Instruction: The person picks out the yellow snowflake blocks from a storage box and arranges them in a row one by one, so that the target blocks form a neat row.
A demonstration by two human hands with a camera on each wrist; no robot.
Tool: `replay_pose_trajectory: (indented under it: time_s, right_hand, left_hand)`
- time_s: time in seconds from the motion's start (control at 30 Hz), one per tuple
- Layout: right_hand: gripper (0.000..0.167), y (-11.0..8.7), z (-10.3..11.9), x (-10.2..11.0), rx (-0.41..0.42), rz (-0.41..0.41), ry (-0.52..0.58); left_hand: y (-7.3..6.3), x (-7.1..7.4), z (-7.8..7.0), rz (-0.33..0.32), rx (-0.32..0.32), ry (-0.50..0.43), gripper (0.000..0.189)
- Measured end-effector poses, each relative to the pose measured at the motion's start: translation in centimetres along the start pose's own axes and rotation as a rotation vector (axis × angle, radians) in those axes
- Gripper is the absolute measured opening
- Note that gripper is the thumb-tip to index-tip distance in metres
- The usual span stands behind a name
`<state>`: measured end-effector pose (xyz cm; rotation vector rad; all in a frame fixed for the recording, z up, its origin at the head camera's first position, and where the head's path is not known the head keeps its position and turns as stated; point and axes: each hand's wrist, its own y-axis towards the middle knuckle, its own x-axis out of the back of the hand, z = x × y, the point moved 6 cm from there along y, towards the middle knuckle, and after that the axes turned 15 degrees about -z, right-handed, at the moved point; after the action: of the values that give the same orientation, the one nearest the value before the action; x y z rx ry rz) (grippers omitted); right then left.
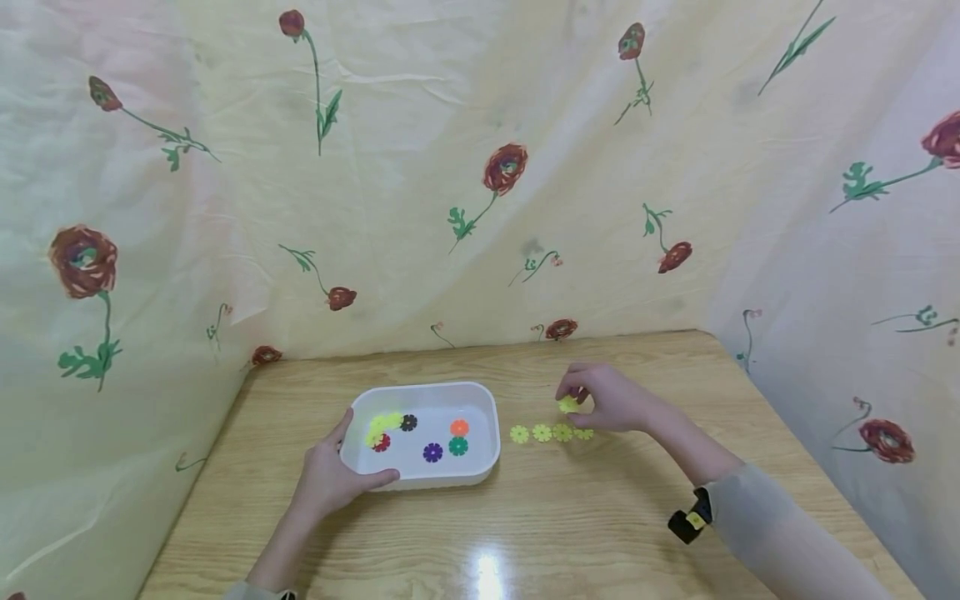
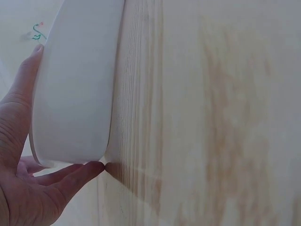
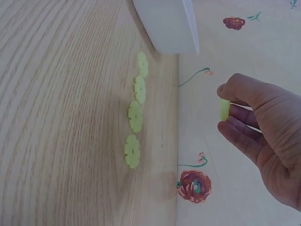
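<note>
With my left hand [image 1: 327,477] I grip the left end of a shallow white plastic tray [image 1: 450,481]; in the left wrist view the thumb lies along its rim and the fingers press its end wall. A yellow-green notched snowflake disc [image 3: 224,109] is pinched between the thumb and fingers of my right hand [image 1: 611,396], raised above the table. Below that hand, several matching discs [image 1: 542,433] lie flat in a left-to-right row, right of the tray. Inside the tray are a cluster of yellow discs [image 1: 385,427] and single red, black, purple [image 1: 432,452], orange and green [image 1: 458,446] ones.
A light wood-grain table [image 1: 525,533] carries everything. Fabric printed with red flowers [image 1: 390,208] closes off its back and sides. On the right wrist sits a black strap with a small device [image 1: 686,523].
</note>
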<state>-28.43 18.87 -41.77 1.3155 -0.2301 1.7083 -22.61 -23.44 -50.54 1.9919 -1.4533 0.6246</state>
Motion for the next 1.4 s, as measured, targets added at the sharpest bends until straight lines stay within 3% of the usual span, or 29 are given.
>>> replay_pose_trajectory:
  time_s: [1.4]
  right_hand:
    - [0.019, -3.3, -2.9, 0.3, -0.063, -0.008, -0.026]
  left_hand:
    - [0.0, 0.0, 0.1, 0.001, -0.009, -0.008, 0.137]
